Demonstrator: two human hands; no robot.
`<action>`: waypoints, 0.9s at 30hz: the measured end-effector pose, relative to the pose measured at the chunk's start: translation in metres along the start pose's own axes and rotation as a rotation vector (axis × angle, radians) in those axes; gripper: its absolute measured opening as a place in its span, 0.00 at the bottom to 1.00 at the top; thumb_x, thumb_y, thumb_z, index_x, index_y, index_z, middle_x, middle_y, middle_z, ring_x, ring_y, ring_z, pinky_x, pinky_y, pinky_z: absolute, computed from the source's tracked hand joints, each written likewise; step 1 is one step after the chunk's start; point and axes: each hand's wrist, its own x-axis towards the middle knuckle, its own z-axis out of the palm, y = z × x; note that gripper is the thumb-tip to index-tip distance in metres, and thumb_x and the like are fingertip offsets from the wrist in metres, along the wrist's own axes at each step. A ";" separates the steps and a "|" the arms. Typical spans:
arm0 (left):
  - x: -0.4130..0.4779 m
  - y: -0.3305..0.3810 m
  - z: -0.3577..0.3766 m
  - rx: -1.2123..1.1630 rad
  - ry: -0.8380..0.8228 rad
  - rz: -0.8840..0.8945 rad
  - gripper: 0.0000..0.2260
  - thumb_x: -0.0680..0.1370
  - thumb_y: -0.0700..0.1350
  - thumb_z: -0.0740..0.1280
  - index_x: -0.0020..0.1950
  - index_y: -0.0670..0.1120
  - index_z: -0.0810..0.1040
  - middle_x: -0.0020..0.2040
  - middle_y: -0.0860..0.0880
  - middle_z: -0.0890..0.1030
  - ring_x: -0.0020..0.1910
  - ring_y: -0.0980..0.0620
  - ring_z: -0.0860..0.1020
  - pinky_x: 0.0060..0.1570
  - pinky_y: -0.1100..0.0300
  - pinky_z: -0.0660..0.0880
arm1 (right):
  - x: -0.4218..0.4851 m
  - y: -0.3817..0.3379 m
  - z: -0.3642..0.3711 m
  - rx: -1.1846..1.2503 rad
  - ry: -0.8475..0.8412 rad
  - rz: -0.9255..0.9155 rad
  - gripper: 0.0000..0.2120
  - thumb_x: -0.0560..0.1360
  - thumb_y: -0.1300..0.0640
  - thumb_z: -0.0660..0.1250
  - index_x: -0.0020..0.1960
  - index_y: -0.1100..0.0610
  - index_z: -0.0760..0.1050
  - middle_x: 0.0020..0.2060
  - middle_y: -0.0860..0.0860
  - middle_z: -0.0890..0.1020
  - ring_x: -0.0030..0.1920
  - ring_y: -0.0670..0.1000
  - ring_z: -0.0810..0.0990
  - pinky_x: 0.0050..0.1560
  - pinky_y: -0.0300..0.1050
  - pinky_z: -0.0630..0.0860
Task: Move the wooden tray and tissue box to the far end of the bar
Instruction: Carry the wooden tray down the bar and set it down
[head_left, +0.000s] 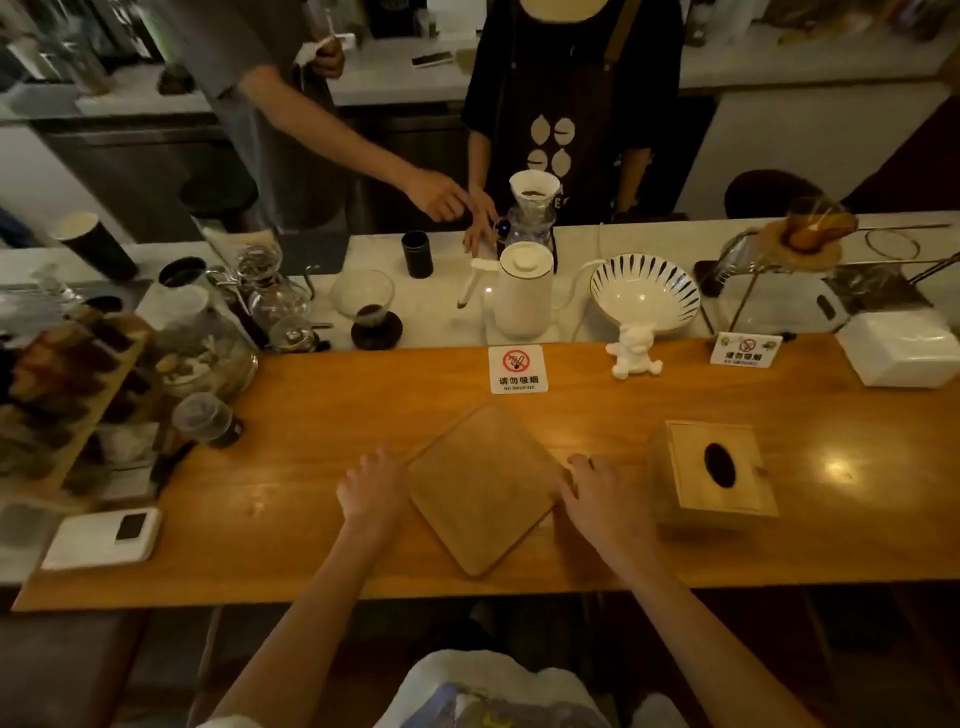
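Note:
A flat wooden tray (483, 486) lies turned like a diamond on the orange wooden bar top (311, 441), near its front edge. My left hand (371, 491) rests at the tray's left corner and my right hand (597, 499) at its right corner, fingers curled against the edges. Whether either hand grips the tray is unclear. A wooden tissue box (714, 470) with a dark oval slot on top stands just right of my right hand, untouched.
A no-smoking sign (518, 369), a white figurine holding a striped bowl (636, 332) and a second sign (745, 351) stand behind the tray. A white kettle (522, 293) and coffee glassware sit further back. Jars and a rack crowd the left; two people stand behind the counter.

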 end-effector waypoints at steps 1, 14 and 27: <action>0.007 -0.001 -0.001 -0.031 -0.046 -0.009 0.15 0.82 0.50 0.55 0.64 0.43 0.71 0.61 0.42 0.76 0.57 0.41 0.77 0.50 0.49 0.74 | 0.005 -0.004 0.001 0.003 -0.023 0.007 0.19 0.80 0.42 0.58 0.65 0.51 0.71 0.56 0.49 0.78 0.52 0.48 0.78 0.42 0.37 0.69; 0.035 0.006 0.016 -0.303 -0.234 -0.012 0.20 0.82 0.38 0.57 0.73 0.35 0.59 0.68 0.35 0.68 0.65 0.38 0.71 0.59 0.50 0.72 | 0.018 -0.025 0.017 0.109 -0.087 0.176 0.13 0.81 0.52 0.60 0.63 0.55 0.72 0.56 0.52 0.78 0.49 0.48 0.79 0.39 0.35 0.66; 0.044 -0.012 -0.007 -0.837 -0.227 -0.134 0.15 0.78 0.45 0.68 0.60 0.42 0.68 0.60 0.42 0.74 0.51 0.46 0.77 0.46 0.49 0.79 | 0.030 -0.028 0.002 0.250 -0.055 0.213 0.11 0.82 0.54 0.58 0.59 0.57 0.75 0.55 0.53 0.78 0.44 0.48 0.75 0.39 0.39 0.68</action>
